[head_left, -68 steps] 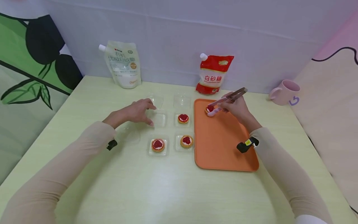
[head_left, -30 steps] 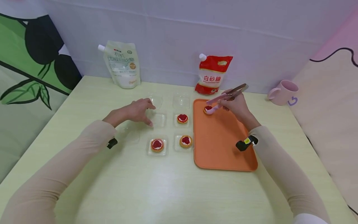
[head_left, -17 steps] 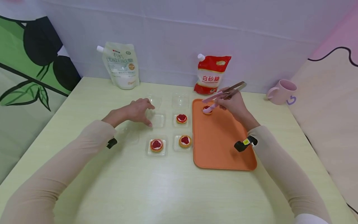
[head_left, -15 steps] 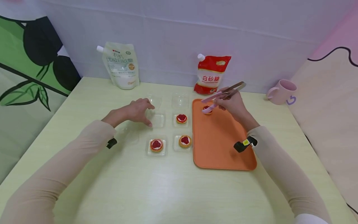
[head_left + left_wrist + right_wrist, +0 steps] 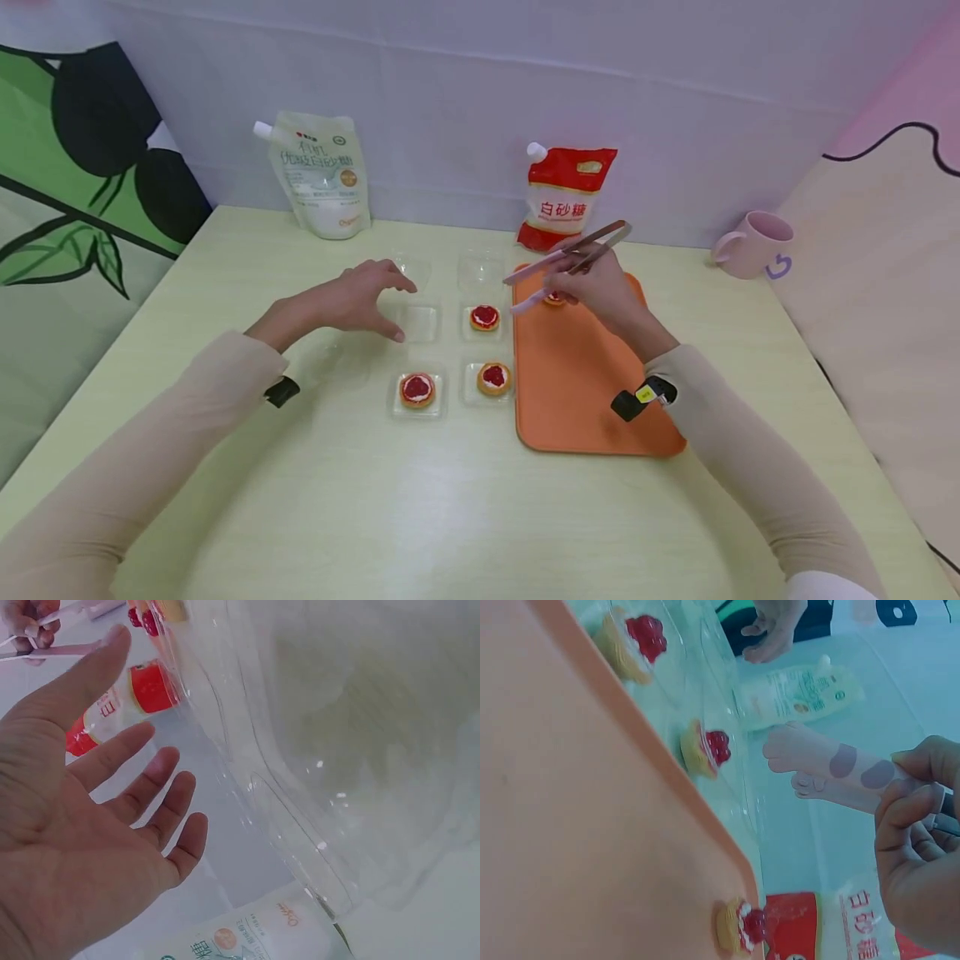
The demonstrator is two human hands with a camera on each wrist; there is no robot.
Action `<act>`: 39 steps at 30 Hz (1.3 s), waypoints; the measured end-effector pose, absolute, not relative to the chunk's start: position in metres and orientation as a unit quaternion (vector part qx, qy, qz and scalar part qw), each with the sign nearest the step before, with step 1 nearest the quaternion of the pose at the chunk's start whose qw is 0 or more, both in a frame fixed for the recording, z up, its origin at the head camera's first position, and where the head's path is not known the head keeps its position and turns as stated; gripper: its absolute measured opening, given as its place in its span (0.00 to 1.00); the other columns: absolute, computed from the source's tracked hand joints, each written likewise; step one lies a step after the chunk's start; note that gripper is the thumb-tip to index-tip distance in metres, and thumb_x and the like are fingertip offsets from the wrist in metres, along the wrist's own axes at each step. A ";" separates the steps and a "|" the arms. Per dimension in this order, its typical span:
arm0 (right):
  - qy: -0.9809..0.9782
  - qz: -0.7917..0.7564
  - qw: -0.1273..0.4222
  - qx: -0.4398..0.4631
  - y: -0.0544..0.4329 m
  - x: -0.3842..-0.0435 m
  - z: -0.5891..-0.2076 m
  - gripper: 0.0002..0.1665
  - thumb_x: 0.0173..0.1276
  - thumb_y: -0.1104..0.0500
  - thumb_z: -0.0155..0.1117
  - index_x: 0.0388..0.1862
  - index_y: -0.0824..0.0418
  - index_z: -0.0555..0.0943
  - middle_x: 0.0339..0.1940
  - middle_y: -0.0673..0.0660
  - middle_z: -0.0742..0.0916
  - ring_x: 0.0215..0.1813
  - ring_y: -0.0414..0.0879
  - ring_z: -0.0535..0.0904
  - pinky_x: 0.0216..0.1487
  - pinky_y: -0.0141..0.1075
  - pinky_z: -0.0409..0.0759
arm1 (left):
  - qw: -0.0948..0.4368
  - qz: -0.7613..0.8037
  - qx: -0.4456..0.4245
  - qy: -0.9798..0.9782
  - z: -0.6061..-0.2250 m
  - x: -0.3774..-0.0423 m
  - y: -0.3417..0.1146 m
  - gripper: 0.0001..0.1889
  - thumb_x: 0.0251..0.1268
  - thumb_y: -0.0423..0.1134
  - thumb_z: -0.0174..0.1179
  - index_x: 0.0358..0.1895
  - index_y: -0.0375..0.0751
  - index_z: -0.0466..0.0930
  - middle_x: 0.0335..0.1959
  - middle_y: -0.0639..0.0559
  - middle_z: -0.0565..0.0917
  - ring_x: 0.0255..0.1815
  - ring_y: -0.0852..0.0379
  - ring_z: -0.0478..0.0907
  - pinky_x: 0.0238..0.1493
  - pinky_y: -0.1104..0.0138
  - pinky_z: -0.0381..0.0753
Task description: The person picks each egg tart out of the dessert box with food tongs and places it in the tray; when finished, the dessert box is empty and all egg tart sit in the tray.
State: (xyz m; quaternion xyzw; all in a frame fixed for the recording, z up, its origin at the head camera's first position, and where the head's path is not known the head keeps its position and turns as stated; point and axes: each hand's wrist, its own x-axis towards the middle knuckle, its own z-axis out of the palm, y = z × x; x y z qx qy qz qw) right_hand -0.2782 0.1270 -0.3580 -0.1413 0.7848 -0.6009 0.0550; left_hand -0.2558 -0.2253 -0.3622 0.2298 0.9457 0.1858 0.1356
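Note:
My right hand (image 5: 600,292) grips pink-and-metal tongs (image 5: 531,269) above the tray's upper left edge. Their paw-shaped tips stand apart with nothing between them, as the right wrist view shows too. Under that hand, partly hidden, a small tart (image 5: 554,299) with red topping lies on the orange tray (image 5: 592,392). To the left, a bare clear plastic box (image 5: 422,323) stands close to my left hand (image 5: 345,302), whose thumb and fingers are spread and hold nothing. Three more tarts sit in clear boxes: one tart (image 5: 484,317) behind, another tart (image 5: 493,378) in front, a third tart (image 5: 417,390) front left.
Clear lids, such as one lid (image 5: 481,268), stand raised behind the boxes. At the back are a pale pouch (image 5: 322,179) and a red-and-white sugar pouch (image 5: 564,200). A pink mug (image 5: 757,243) lies tilted at the back right.
The tongs, earlier at the tart on the tray, have moved left and away from it with the right hand; that tart stays on the tray. The left hand has barely moved.

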 end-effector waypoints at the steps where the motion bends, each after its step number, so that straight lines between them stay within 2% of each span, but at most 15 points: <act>1: 0.783 -0.602 0.062 -0.140 0.124 -0.276 -0.357 0.18 0.66 0.65 0.68 0.53 0.64 0.77 0.30 0.48 0.88 0.24 0.45 0.75 0.27 0.30 0.77 | 0.139 0.191 0.232 0.944 -0.362 -0.252 -0.225 0.35 0.53 0.46 0.76 0.64 0.37 0.76 0.62 0.37 0.73 0.64 0.36 0.67 0.64 0.38 0.61; 7: 0.776 -0.607 0.106 -0.135 0.108 -0.262 -0.355 0.19 0.65 0.64 0.68 0.54 0.60 0.77 0.33 0.52 0.88 0.26 0.48 0.75 0.28 0.32 0.75 | 0.161 0.184 0.247 0.938 -0.364 -0.225 -0.219 0.36 0.49 0.52 0.77 0.62 0.40 0.78 0.63 0.40 0.75 0.65 0.38 0.68 0.63 0.40 0.67; 14: 0.777 -0.596 0.127 -0.158 0.089 -0.250 -0.357 0.21 0.64 0.64 0.69 0.55 0.64 0.77 0.34 0.53 0.87 0.25 0.46 0.76 0.27 0.31 0.76 | 0.164 0.142 0.281 0.935 -0.375 -0.204 -0.211 0.41 0.42 0.58 0.79 0.61 0.40 0.79 0.57 0.43 0.78 0.60 0.44 0.70 0.57 0.47 0.68; 17: 0.774 -0.599 0.121 -0.166 0.082 -0.245 -0.359 0.21 0.64 0.66 0.68 0.55 0.66 0.76 0.32 0.52 0.87 0.23 0.45 0.74 0.26 0.31 0.74 | 0.143 0.129 0.289 0.938 -0.377 -0.200 -0.208 0.42 0.39 0.59 0.80 0.60 0.39 0.79 0.55 0.44 0.77 0.59 0.45 0.69 0.54 0.50 0.66; 23: 0.763 -0.609 0.125 -0.178 0.074 -0.237 -0.359 0.20 0.63 0.67 0.67 0.53 0.64 0.76 0.31 0.52 0.87 0.22 0.44 0.73 0.24 0.30 0.72 | 0.115 0.130 0.280 0.944 -0.375 -0.201 -0.206 0.41 0.38 0.58 0.80 0.59 0.40 0.80 0.54 0.44 0.75 0.60 0.45 0.67 0.56 0.48 0.64; 31: 0.763 -0.601 0.155 -0.180 0.067 -0.228 -0.361 0.18 0.62 0.68 0.69 0.51 0.62 0.78 0.30 0.51 0.86 0.22 0.42 0.73 0.25 0.32 0.71 | 0.130 0.127 0.298 0.937 -0.374 -0.195 -0.204 0.40 0.39 0.56 0.80 0.58 0.38 0.81 0.52 0.45 0.78 0.56 0.47 0.69 0.52 0.52 0.66; 39: 0.755 -0.595 0.179 -0.209 0.054 -0.223 -0.372 0.18 0.59 0.70 0.68 0.49 0.63 0.79 0.31 0.52 0.87 0.23 0.42 0.71 0.25 0.30 0.69 | 0.161 0.098 0.288 0.939 -0.374 -0.190 -0.202 0.42 0.39 0.57 0.80 0.59 0.37 0.80 0.55 0.44 0.79 0.59 0.45 0.70 0.53 0.52 0.68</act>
